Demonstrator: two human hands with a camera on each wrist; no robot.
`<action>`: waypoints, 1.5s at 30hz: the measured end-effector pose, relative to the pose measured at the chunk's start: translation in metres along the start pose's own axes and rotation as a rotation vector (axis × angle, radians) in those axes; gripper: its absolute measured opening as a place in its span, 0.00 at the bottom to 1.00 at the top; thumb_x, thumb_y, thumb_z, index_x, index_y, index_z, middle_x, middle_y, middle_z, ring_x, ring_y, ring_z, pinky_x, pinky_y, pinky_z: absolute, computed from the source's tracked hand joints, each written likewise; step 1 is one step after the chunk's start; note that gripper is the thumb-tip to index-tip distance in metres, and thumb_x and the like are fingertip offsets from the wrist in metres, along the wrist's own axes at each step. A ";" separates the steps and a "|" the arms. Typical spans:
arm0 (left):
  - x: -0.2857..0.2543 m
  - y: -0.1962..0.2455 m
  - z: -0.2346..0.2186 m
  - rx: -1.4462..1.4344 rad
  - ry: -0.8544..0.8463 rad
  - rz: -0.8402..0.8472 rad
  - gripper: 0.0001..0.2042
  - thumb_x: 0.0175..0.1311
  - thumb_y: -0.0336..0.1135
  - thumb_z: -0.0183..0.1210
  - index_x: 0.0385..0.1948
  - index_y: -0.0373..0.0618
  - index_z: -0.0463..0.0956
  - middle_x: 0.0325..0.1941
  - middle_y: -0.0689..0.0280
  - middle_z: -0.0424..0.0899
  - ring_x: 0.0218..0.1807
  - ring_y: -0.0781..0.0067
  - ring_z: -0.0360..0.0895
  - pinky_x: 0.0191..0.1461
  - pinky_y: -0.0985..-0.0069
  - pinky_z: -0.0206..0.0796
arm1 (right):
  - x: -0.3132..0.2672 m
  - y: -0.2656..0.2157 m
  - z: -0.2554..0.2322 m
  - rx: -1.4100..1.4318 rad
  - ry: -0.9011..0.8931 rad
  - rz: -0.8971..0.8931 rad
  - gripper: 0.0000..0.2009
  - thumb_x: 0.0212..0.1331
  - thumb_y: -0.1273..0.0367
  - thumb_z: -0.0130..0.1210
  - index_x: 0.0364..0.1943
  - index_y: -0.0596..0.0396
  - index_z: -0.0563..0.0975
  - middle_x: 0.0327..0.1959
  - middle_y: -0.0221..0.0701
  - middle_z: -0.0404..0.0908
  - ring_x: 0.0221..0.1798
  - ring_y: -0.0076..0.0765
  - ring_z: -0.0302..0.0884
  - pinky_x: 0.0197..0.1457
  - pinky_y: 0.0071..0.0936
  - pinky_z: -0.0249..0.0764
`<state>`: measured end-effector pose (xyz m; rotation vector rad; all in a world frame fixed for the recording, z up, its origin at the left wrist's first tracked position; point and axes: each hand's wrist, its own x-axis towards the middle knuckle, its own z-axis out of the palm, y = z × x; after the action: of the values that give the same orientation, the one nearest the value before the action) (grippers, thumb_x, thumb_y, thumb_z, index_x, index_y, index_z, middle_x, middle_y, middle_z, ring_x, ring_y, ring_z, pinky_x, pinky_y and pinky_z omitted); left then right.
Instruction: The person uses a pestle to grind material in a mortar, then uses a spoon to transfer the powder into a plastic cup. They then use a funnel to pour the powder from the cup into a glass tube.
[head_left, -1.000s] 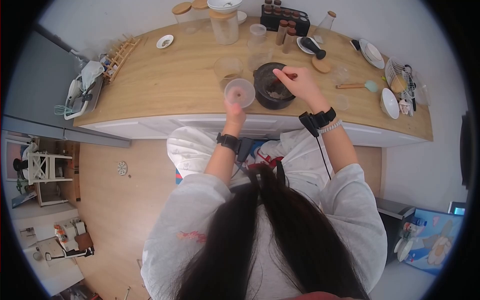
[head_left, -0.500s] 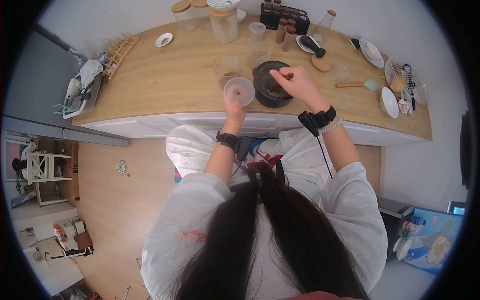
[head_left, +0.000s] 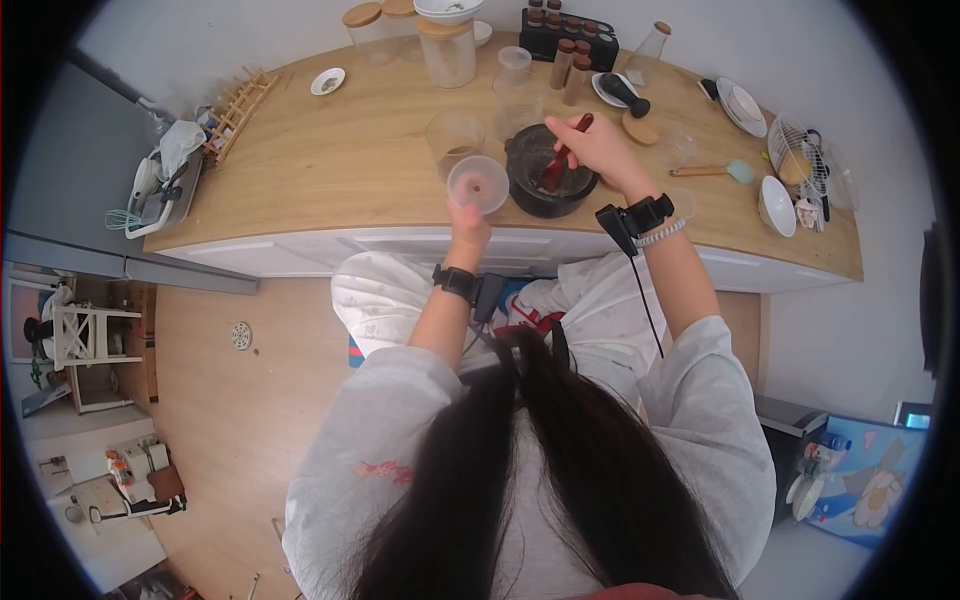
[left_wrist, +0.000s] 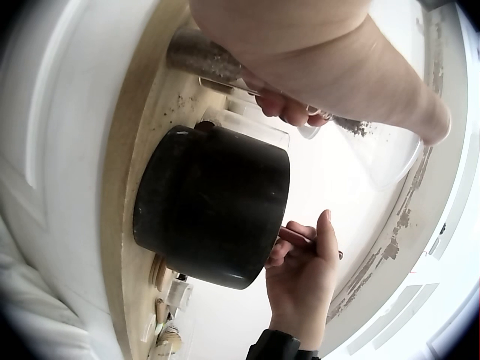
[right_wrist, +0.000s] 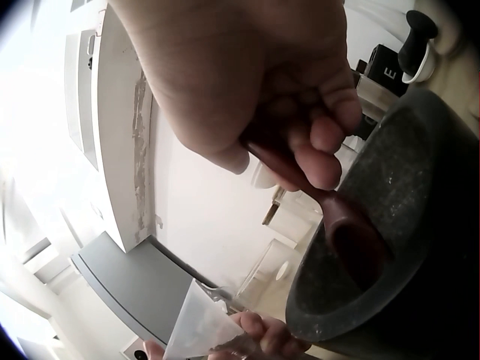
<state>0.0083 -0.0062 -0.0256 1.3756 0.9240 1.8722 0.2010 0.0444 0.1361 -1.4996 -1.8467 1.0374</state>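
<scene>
My left hand (head_left: 470,230) grips a slim glass tube (left_wrist: 204,57) with brown contents, in front of the mortar's left side. A translucent plastic funnel (head_left: 492,197) sits over the tube, its wide mouth facing up. Dark grains show at the funnel's neck in the left wrist view. My right hand (head_left: 608,155) pinches the handle of a dark red spoon (right_wrist: 356,240). The spoon slants down, its bowl inside a black stone mortar (head_left: 545,203). Pale residue coats the mortar's inner wall. Dark crumbs lie on the counter beside it in the left wrist view.
Behind the funnel stands a clear glass (head_left: 455,133) with brown contents. A black pestle (head_left: 624,95) lies on a white dish, near a round wooden lid (head_left: 641,128). Several corked spice tubes (head_left: 572,75) stand at the back. A spatula (head_left: 715,171) lies to the right.
My right hand has shifted slightly right and brought the spoon more into sight, its handle showing above the fingers. The left hand and funnel have stayed in place.
</scene>
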 end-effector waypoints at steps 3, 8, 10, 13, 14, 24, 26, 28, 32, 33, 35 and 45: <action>-0.003 -0.010 -0.002 -0.063 -0.007 -0.031 0.37 0.48 0.69 0.47 0.41 0.38 0.69 0.42 0.65 0.70 0.46 0.72 0.66 0.50 0.75 0.58 | 0.002 -0.001 -0.002 0.019 -0.009 0.002 0.23 0.57 0.53 0.50 0.18 0.60 0.75 0.09 0.26 0.70 0.13 0.19 0.66 0.19 0.18 0.58; -0.002 -0.007 -0.002 -0.035 -0.014 -0.027 0.37 0.49 0.69 0.46 0.42 0.37 0.69 0.42 0.65 0.70 0.47 0.72 0.66 0.51 0.75 0.58 | 0.010 0.006 -0.003 0.094 -0.005 0.004 0.24 0.57 0.53 0.50 0.17 0.61 0.75 0.08 0.29 0.70 0.12 0.21 0.66 0.18 0.19 0.61; -0.002 -0.005 -0.002 -0.010 -0.017 -0.018 0.37 0.49 0.69 0.46 0.42 0.37 0.69 0.42 0.65 0.70 0.47 0.72 0.66 0.51 0.75 0.58 | 0.011 0.006 -0.004 0.116 -0.003 0.026 0.24 0.56 0.53 0.50 0.17 0.62 0.76 0.07 0.29 0.70 0.11 0.22 0.66 0.18 0.20 0.62; -0.001 -0.003 -0.001 -0.007 -0.003 -0.016 0.37 0.50 0.69 0.45 0.41 0.37 0.69 0.41 0.64 0.70 0.46 0.72 0.66 0.51 0.75 0.58 | 0.013 0.007 -0.004 0.146 0.004 0.055 0.24 0.56 0.53 0.50 0.17 0.62 0.76 0.07 0.30 0.70 0.10 0.22 0.66 0.16 0.18 0.62; -0.001 -0.003 -0.001 -0.002 -0.007 -0.014 0.37 0.50 0.69 0.44 0.41 0.37 0.69 0.41 0.64 0.70 0.46 0.72 0.66 0.51 0.75 0.58 | 0.014 0.008 -0.004 0.161 0.012 0.066 0.24 0.56 0.53 0.50 0.17 0.61 0.75 0.07 0.30 0.70 0.10 0.21 0.66 0.15 0.18 0.61; -0.002 0.006 -0.001 0.037 -0.020 -0.004 0.37 0.52 0.69 0.42 0.42 0.36 0.69 0.41 0.64 0.71 0.46 0.71 0.66 0.51 0.75 0.57 | 0.023 0.025 -0.004 0.304 0.006 0.076 0.24 0.58 0.53 0.48 0.18 0.62 0.76 0.08 0.30 0.71 0.09 0.20 0.66 0.13 0.14 0.60; -0.002 0.005 -0.001 0.043 -0.020 -0.004 0.37 0.52 0.68 0.41 0.42 0.36 0.69 0.41 0.64 0.71 0.46 0.71 0.66 0.51 0.74 0.57 | 0.024 0.026 -0.005 0.312 -0.002 0.076 0.24 0.59 0.53 0.48 0.18 0.62 0.75 0.08 0.30 0.72 0.09 0.20 0.66 0.13 0.14 0.60; -0.001 0.004 -0.001 0.040 -0.013 0.002 0.37 0.52 0.69 0.41 0.42 0.36 0.69 0.41 0.64 0.71 0.46 0.71 0.66 0.51 0.74 0.57 | 0.025 0.027 -0.005 0.330 -0.006 0.079 0.24 0.59 0.53 0.48 0.18 0.62 0.75 0.08 0.30 0.71 0.09 0.20 0.66 0.12 0.14 0.60; -0.002 0.005 -0.001 0.043 -0.018 -0.014 0.37 0.52 0.68 0.41 0.42 0.36 0.69 0.41 0.64 0.71 0.46 0.71 0.67 0.51 0.74 0.57 | 0.030 0.033 -0.005 0.378 -0.015 0.094 0.24 0.59 0.54 0.49 0.17 0.62 0.74 0.08 0.31 0.71 0.08 0.21 0.66 0.11 0.14 0.60; -0.001 0.005 -0.001 0.049 -0.023 -0.009 0.37 0.52 0.68 0.41 0.41 0.36 0.69 0.41 0.64 0.71 0.46 0.71 0.67 0.51 0.75 0.57 | 0.031 0.034 -0.005 0.387 -0.018 0.099 0.24 0.59 0.54 0.49 0.17 0.62 0.74 0.08 0.31 0.71 0.08 0.21 0.66 0.11 0.14 0.60; 0.000 0.004 -0.001 0.057 -0.034 -0.002 0.36 0.52 0.68 0.41 0.41 0.36 0.69 0.40 0.64 0.71 0.46 0.71 0.66 0.51 0.75 0.57 | 0.032 0.037 -0.005 0.413 -0.019 0.105 0.24 0.59 0.54 0.49 0.17 0.62 0.74 0.08 0.31 0.71 0.08 0.21 0.66 0.10 0.14 0.60; 0.001 0.007 0.000 0.081 -0.023 0.018 0.36 0.52 0.68 0.40 0.40 0.36 0.70 0.40 0.63 0.71 0.45 0.70 0.66 0.50 0.74 0.57 | 0.037 0.041 -0.005 0.443 -0.039 0.146 0.24 0.59 0.53 0.49 0.18 0.61 0.74 0.07 0.31 0.71 0.07 0.21 0.65 0.10 0.15 0.59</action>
<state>0.0075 -0.0096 -0.0193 1.4546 0.9890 1.8461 0.2191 0.0852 0.1023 -1.3619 -1.4211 1.4419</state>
